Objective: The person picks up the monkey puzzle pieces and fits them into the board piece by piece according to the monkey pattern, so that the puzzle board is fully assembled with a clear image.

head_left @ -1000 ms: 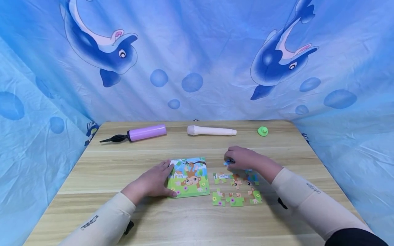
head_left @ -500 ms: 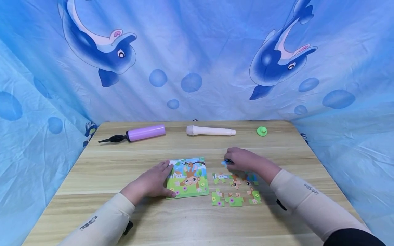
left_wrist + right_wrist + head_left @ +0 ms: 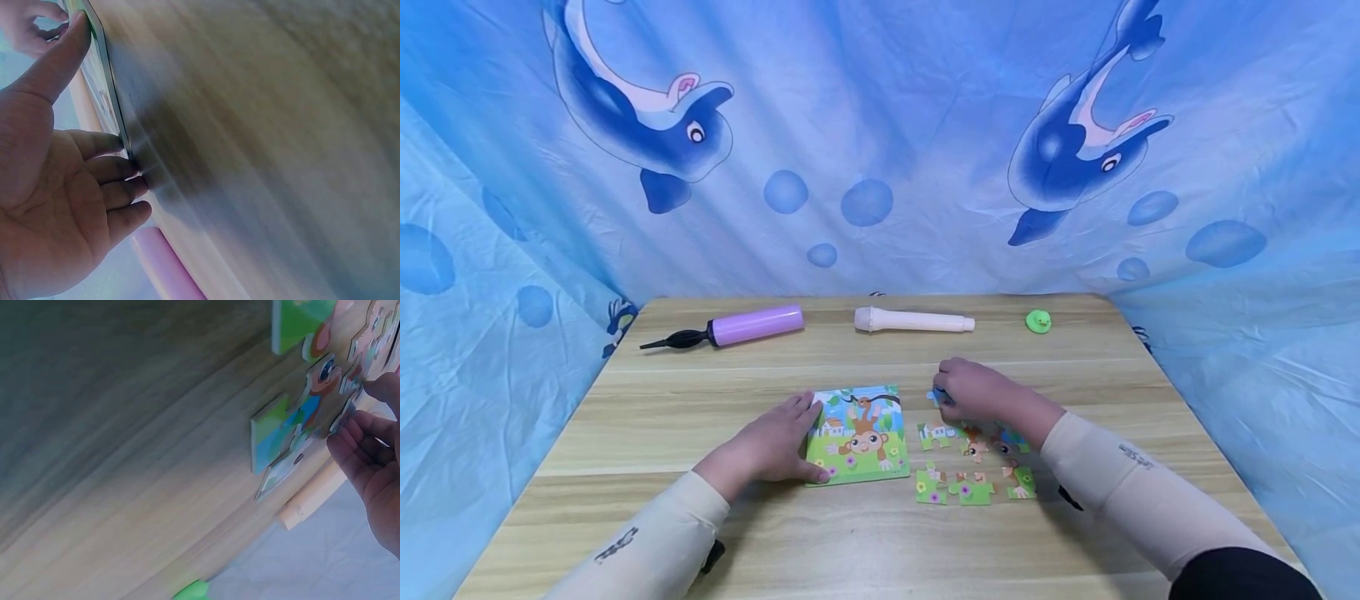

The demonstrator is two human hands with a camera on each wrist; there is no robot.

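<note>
A square puzzle board (image 3: 868,454) with a monkey picture lies flat on the table. My left hand (image 3: 778,442) rests along its left side, thumb at the near corner and fingers extended at the edge; the left wrist view shows the thumb (image 3: 59,59) on that edge. To the right of the board, my right hand (image 3: 973,392) pinches a small blue puzzle piece (image 3: 934,397) between thumb and fingers, partly hidden by the hand. Several loose puzzle pieces (image 3: 974,492) lie in rough rows just below it, some under the wrist.
A purple hand pump (image 3: 758,325) with a black nozzle lies at the back left. A white toy microphone (image 3: 917,320) is at the back middle, and a small green duck (image 3: 1038,322) sits at the back right. A blue dolphin curtain (image 3: 865,125) hangs behind the table.
My right hand has shifted a little to the left with the blue puzzle piece in its fingers. The left hand stays on the board's edge.
</note>
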